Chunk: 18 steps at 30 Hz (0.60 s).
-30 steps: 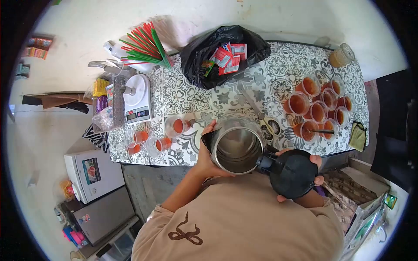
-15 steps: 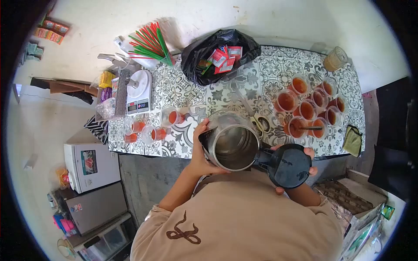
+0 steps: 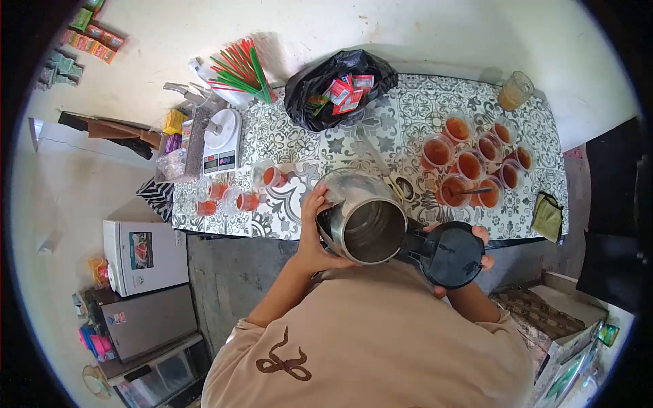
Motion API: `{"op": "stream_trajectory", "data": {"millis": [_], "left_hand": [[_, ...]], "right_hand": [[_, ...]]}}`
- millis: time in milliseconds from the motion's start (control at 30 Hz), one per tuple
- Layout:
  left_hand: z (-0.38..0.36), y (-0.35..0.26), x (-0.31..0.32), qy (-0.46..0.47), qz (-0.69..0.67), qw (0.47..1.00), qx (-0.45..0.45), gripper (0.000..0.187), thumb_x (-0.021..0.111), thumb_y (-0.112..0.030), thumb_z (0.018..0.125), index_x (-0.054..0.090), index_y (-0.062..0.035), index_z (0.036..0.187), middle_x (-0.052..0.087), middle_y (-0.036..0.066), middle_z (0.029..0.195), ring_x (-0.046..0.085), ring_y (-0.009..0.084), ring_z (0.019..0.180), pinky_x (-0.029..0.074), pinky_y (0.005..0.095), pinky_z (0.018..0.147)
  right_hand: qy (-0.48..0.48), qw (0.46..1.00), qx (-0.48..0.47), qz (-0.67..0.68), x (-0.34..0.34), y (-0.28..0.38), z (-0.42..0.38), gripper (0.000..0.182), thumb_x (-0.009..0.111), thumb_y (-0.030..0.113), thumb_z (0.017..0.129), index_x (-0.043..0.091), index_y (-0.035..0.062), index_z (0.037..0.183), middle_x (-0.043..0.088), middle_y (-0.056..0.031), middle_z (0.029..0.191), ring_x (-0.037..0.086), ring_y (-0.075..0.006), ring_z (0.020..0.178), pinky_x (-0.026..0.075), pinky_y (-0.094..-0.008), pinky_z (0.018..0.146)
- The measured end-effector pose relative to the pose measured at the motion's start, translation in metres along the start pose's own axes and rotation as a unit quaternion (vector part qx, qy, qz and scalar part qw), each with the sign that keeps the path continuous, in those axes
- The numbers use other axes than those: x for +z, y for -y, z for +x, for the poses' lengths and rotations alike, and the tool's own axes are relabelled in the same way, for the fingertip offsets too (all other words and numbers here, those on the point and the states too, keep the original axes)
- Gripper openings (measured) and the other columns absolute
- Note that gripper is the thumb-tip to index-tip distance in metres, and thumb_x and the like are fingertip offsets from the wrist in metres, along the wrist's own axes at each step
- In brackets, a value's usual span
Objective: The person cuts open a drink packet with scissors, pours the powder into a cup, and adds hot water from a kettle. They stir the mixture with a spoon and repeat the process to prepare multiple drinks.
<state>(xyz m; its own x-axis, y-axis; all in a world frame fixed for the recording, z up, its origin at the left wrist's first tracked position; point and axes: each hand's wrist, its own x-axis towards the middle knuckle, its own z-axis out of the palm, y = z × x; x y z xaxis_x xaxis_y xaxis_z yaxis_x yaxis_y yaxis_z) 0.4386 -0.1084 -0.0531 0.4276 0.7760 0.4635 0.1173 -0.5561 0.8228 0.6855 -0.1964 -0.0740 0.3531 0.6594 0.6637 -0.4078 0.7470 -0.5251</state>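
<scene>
A metal electric kettle [image 3: 350,185] is held tilted over the table's front edge, its mouth facing me and bare metal showing inside. My left hand [image 3: 315,234] is wrapped around the kettle's spout side. My right hand [image 3: 483,246] grips the handle side, mostly hidden behind the flipped-open black lid [image 3: 454,255]. Scissors [image 3: 403,188] lie just beyond the kettle. To its right stand several clear plastic cups [image 3: 437,151] of reddish-brown liquid, one with a dark spoon [image 3: 476,191] in it. Several cups [image 3: 247,201] with red contents are at the left.
A black plastic bag [image 3: 306,95] holding torn sachets sits at the back. Left of it are straws [image 3: 246,71] in a cup and a white kitchen scale [image 3: 221,139]. A glass [image 3: 515,91] stands back right. A folded cloth [image 3: 547,216] hangs near the right edge.
The kettle's mouth has swung slightly to the right, with both hands keeping their hold. The whole view has shifted a little; the things on the table look unmoved.
</scene>
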Motion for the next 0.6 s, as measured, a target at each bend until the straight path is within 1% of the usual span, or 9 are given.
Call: {"op": "stream_trajectory", "data": {"millis": [133,267,333,367,433,467,533,600], "left_hand": [[-0.002,0.0,0.001,-0.002,0.005,1.0,0.011,0.123,0.088,-0.04,0.039,0.02,-0.0062,0.136,0.025,0.02,0.138,0.023,0.0365,0.129,0.027,0.0437,0.101],[-0.001,-0.006,0.001,-0.004,0.03,0.999,0.018,0.121,0.088,-0.039,0.04,0.022,-0.0062,0.135,0.025,0.02,0.138,0.024,0.0372,0.128,0.022,0.0462,0.103],[-0.001,-0.006,0.003,-0.011,0.036,0.999,0.023,0.12,0.088,-0.04,0.04,0.023,-0.0061,0.135,0.025,0.02,0.138,0.024,0.0378,0.128,0.021,0.0471,0.103],[-0.002,-0.006,0.003,-0.014,0.039,0.999,0.025,0.12,0.088,-0.04,0.04,0.023,-0.0061,0.134,0.025,0.02,0.138,0.024,0.038,0.128,0.02,0.0476,0.103],[-0.002,-0.006,0.002,-0.01,0.041,0.999,0.03,0.12,0.088,-0.041,0.04,0.023,-0.0058,0.134,0.025,0.02,0.138,0.023,0.0383,0.128,0.02,0.0478,0.103],[-0.002,-0.006,0.002,-0.008,0.042,0.999,0.034,0.12,0.088,-0.041,0.04,0.024,-0.0057,0.134,0.025,0.02,0.138,0.023,0.0384,0.128,0.02,0.0479,0.103],[-0.002,-0.008,0.002,-0.005,0.048,0.998,0.032,0.12,0.088,-0.041,0.04,0.023,-0.0055,0.134,0.025,0.02,0.139,0.022,0.0383,0.129,0.02,0.0479,0.103],[-0.001,-0.01,0.002,-0.005,0.048,0.998,0.029,0.12,0.088,-0.042,0.04,0.023,-0.0061,0.135,0.024,0.02,0.14,0.021,0.0381,0.13,0.019,0.0477,0.104]], "right_hand": [[0.015,0.997,-0.065,-0.041,-0.002,-0.001,-0.001,0.09,0.084,0.025,0.054,0.025,0.0274,0.122,0.025,-0.0172,0.129,0.05,-0.0468,0.1,0.052,-0.0548,0.078],[0.028,0.99,-0.114,-0.078,-0.005,-0.001,0.002,0.089,0.083,0.025,0.055,0.025,0.0262,0.123,0.024,-0.0178,0.129,0.049,-0.047,0.1,0.052,-0.054,0.077],[0.048,0.992,-0.077,-0.086,-0.013,0.003,-0.002,0.088,0.082,0.026,0.056,0.025,0.0248,0.124,0.027,-0.0194,0.129,0.05,-0.0466,0.1,0.053,-0.0534,0.076],[0.057,0.995,-0.027,-0.079,-0.033,0.006,-0.017,0.087,0.081,0.028,0.057,0.026,0.0233,0.124,0.029,-0.0207,0.128,0.05,-0.0463,0.1,0.053,-0.053,0.076],[0.057,0.994,-0.014,-0.088,-0.022,0.011,-0.006,0.086,0.078,0.032,0.059,0.026,0.0202,0.127,0.034,-0.0231,0.126,0.05,-0.0453,0.101,0.052,-0.053,0.075],[0.048,0.992,-0.049,-0.104,-0.012,0.011,-0.001,0.085,0.076,0.035,0.061,0.027,0.0186,0.128,0.037,-0.0243,0.124,0.051,-0.0446,0.101,0.052,-0.0533,0.075],[0.064,0.994,-0.055,-0.076,-0.001,0.011,0.01,0.085,0.071,0.04,0.066,0.023,0.0174,0.132,0.033,-0.0253,0.128,0.051,-0.0417,0.103,0.05,-0.0551,0.076],[0.113,0.993,0.008,0.01,-0.005,0.012,0.013,0.087,0.065,0.045,0.071,0.017,0.0184,0.138,0.02,-0.025,0.137,0.051,-0.0374,0.107,0.047,-0.058,0.078]]}}
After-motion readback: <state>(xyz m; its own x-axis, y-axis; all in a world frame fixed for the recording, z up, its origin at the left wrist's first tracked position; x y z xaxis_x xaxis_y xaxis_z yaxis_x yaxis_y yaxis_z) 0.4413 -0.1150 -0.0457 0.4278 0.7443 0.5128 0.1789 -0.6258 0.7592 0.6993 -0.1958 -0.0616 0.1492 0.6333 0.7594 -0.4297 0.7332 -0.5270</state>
